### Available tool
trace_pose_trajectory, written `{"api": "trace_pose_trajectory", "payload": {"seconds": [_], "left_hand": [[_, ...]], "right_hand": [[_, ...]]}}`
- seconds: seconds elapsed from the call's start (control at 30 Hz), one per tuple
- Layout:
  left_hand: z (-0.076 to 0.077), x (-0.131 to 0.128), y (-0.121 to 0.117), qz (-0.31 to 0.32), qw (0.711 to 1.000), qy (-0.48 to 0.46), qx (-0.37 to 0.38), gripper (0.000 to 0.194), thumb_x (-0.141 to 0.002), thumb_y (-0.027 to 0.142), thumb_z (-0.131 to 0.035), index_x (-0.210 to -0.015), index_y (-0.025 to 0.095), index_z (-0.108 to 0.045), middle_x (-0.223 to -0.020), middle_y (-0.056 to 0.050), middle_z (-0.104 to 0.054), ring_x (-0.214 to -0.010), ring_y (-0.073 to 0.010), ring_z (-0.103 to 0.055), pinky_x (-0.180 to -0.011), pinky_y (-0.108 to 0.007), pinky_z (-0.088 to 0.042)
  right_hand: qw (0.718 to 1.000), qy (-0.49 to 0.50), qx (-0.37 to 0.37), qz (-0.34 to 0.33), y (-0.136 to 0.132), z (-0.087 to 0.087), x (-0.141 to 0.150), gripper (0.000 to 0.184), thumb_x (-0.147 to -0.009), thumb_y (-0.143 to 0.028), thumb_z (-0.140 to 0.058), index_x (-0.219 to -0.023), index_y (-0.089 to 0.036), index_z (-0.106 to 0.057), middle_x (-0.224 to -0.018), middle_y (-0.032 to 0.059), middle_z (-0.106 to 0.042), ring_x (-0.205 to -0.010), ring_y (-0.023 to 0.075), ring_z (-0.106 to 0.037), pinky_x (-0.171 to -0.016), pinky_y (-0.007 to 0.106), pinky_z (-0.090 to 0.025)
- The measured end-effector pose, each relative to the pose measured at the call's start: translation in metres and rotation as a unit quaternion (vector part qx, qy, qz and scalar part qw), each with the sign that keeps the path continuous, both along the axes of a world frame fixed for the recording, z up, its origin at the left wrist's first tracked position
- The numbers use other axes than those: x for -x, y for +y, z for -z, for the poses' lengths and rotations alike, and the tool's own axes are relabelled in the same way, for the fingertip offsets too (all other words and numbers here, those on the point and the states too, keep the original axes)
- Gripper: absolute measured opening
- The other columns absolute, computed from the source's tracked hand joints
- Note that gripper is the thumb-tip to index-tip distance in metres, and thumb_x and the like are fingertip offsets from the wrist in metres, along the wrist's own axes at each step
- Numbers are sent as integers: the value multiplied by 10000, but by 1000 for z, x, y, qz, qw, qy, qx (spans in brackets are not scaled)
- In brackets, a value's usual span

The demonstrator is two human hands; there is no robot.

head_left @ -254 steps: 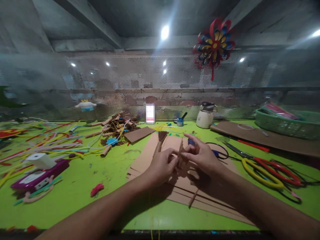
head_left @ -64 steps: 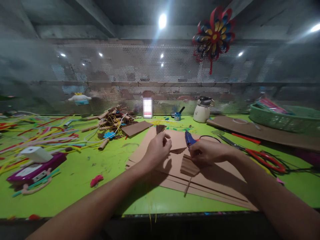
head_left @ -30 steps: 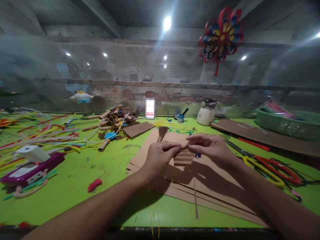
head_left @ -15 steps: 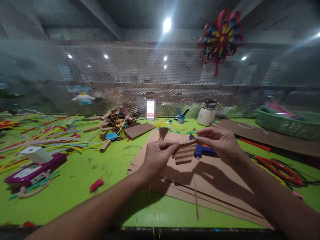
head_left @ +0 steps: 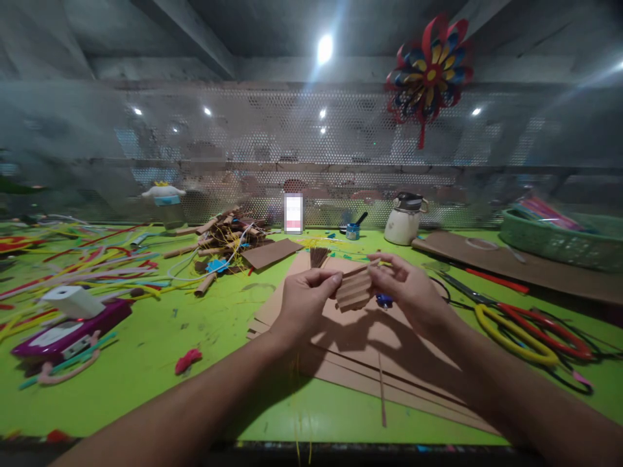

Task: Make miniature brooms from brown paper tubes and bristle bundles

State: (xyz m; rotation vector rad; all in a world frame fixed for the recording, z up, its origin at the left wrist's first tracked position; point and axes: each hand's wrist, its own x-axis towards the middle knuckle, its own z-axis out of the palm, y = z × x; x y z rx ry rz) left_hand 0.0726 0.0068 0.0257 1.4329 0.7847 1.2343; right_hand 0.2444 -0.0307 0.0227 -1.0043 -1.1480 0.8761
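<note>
A small pleated brown paper piece (head_left: 354, 289) is held up between both hands above a stack of brown paper sheets (head_left: 389, 353). My left hand (head_left: 305, 302) pinches its left edge with closed fingers. My right hand (head_left: 409, 290) grips its right side, fingers curled round it. A brown fringed paper brush (head_left: 318, 255) lies on the sheets just beyond my left hand. Part of a blue glue gun (head_left: 384, 299) shows under my right hand. A thin brown stick (head_left: 381, 388) lies on the sheets near the table's front edge.
Red and yellow scissors (head_left: 516, 324) lie at the right, with a green basket (head_left: 559, 240) behind them. A cream kettle (head_left: 402, 220) stands at the back. A pile of brown paper rolls (head_left: 224, 237) and coloured strips (head_left: 73, 266) spread over the left. A purple device (head_left: 63, 327) sits front left.
My right hand has left the glue gun and joined the left on the pleated paper. The two hands have drawn closer, so the paper's folds are pressed together.
</note>
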Motion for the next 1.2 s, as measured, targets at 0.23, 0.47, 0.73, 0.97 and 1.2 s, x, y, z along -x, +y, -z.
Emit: {"api": "trace_pose_trajectory", "payload": {"seconds": [0.23, 0.47, 0.73, 0.97, 1.2], "left_hand": [[6, -2, 2, 47, 989, 128, -58, 179, -745, 221, -584, -851, 138, -701, -695, -45, -674, -582, -123, -560, -568, -254, -451], [16, -3, 0, 83, 967, 182, -159, 213, -810, 249, -520, -877, 182, -711, -818, -79, -708, -725, -175, -612, -658, -289, -478], [12, -5, 3, 72, 991, 115, -7, 93, -687, 202, -658, -740, 126, -649, -662, -60, -656, -548, -130, -577, -540, -260, -463], [10, -5, 1, 74, 989, 118, -49, 113, -722, 176, -613, -788, 155, -702, -772, -78, -701, -670, -162, -618, -622, -287, -484], [16, -4, 1, 52, 981, 154, -111, 124, -738, 197, -592, -758, 174, -712, -758, -65, -704, -715, -181, -623, -683, -310, -490]], "right_hand": [[1000, -2, -8, -27, -6, 2, 10, 849, -624, -257, -745, -1346, -160, -311, -595, -50, -616, -533, 117, -550, -532, 246, -434], [999, -27, -5, -44, -5, 2, 9, 851, -625, -263, -736, -1352, -142, -312, -620, -39, -611, -565, 124, -547, -578, 272, -437], [997, -13, -12, -74, 3, 12, 5, 807, -615, -241, -738, -1321, -158, -355, -680, -3, -656, -599, 137, -582, -587, 274, -452], [997, -64, -11, -29, 5, 12, 2, 632, -624, -297, -739, -1195, -156, -507, -679, -3, -630, -595, 133, -568, -536, 249, -426], [993, -121, -5, -14, -1, -1, -8, 262, -600, -345, -763, -718, -139, -652, -611, 9, -608, -537, 112, -544, -503, 250, -458]]}}
